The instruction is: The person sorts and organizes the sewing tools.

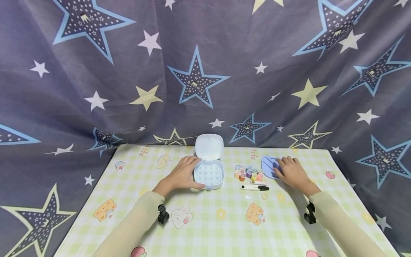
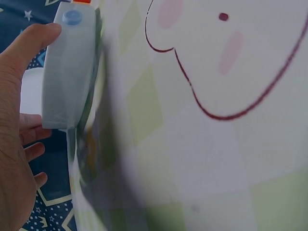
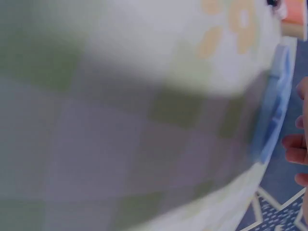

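Observation:
A pale blue hinged case (image 1: 208, 185) stands on the table with its lid (image 1: 209, 146) raised; several small bumps show on its inner floor. My left hand (image 1: 184, 173) grips the case from its left side. In the left wrist view the thumb (image 2: 45, 34) lies by the blue latch button (image 2: 72, 18), and the other fingers are round the far side. My right hand (image 1: 293, 173) is over the right part of a blue oval tray (image 1: 267, 166) with ridges. Its fingers (image 3: 296, 148) are loosely bent beside the tray in the right wrist view, holding nothing.
Between the case and the tray stand several small colored pots (image 1: 242, 176). In front of them lies a white tool with a black tip (image 1: 255, 187), with two small round pieces (image 1: 264, 196) nearer me. A star-patterned curtain (image 1: 196, 117) hangs behind the table.

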`<state>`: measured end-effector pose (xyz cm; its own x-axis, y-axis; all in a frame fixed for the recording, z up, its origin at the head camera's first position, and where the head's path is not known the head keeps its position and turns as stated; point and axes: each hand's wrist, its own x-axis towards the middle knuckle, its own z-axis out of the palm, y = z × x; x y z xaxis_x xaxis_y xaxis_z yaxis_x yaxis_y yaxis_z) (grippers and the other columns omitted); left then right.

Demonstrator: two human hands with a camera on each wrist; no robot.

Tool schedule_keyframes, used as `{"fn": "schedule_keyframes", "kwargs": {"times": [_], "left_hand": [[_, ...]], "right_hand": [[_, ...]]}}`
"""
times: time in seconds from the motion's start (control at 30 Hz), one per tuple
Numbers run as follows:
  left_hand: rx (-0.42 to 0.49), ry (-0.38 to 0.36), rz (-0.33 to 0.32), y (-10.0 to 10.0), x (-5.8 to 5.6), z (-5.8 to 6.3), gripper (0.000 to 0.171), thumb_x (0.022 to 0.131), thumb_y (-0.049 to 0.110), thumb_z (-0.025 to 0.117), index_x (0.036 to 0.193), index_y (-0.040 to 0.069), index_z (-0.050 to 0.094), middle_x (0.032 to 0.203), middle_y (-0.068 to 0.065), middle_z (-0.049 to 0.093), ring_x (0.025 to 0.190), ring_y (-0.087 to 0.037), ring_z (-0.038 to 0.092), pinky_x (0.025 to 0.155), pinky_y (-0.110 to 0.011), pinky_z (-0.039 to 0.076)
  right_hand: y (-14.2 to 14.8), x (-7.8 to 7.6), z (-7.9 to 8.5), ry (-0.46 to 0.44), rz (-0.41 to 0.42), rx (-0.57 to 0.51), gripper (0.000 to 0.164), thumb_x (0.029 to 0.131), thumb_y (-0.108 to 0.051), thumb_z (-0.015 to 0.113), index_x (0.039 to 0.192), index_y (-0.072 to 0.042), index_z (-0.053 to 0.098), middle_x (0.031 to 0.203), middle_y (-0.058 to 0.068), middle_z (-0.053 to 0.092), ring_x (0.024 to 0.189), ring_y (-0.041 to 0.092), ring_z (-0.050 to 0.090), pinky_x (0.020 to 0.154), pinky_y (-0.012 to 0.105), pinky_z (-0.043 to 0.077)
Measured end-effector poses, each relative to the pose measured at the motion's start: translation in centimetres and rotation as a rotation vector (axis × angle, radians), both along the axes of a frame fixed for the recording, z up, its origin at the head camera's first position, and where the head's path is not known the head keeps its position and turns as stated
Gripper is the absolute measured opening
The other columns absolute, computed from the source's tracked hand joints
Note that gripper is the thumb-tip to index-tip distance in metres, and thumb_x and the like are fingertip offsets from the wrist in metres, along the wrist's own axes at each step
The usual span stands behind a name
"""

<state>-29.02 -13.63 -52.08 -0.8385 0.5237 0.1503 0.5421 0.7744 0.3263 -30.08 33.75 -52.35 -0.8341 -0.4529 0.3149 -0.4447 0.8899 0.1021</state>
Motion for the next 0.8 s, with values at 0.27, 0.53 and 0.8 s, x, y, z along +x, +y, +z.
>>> {"fn": "schedule_keyframes", "kwargs": {"times": [0.27,0.53,0.8], "left_hand": [[0.006,-0.020,0.006,0.0,-0.1,0.0,0.116,0.064,0.069,0.082,0.152,0.005,0.044,0.148,-0.012,0.052,0.141,-0.032,0.041,0.125,-0.051,0.027],[0.026,-0.017,0.011,-0.2,-0.2,-0.2,0.116,0.064,0.069,0.083,0.153,0.006,0.044,0.148,-0.013,0.052,0.142,-0.033,0.041,0.125,-0.052,0.028],[0.035,-0.017,0.009,-0.2,-0.2,-0.3,0.115,0.064,0.069,0.083,0.152,0.006,0.045,0.147,-0.012,0.052,0.141,-0.033,0.041,0.124,-0.052,0.028]], "right_hand": [[-4.1,0.2,2.6,0.134,0.153,-0.094,0.042,0.093,-0.028,0.066,0.123,0.001,0.067,0.102,0.018,0.066,0.093,0.036,0.059,0.087,0.056,0.046],[-8.5,0.9,3.7,0.144,0.281,-0.134,0.042,0.092,-0.028,0.067,0.123,0.000,0.067,0.105,0.015,0.067,0.094,0.031,0.058,0.092,0.053,0.047],[-10.9,1.5,3.3,0.120,0.334,-0.098,0.043,0.087,-0.029,0.074,0.118,-0.001,0.068,0.105,0.014,0.067,0.096,0.031,0.059,0.090,0.050,0.047]]}}
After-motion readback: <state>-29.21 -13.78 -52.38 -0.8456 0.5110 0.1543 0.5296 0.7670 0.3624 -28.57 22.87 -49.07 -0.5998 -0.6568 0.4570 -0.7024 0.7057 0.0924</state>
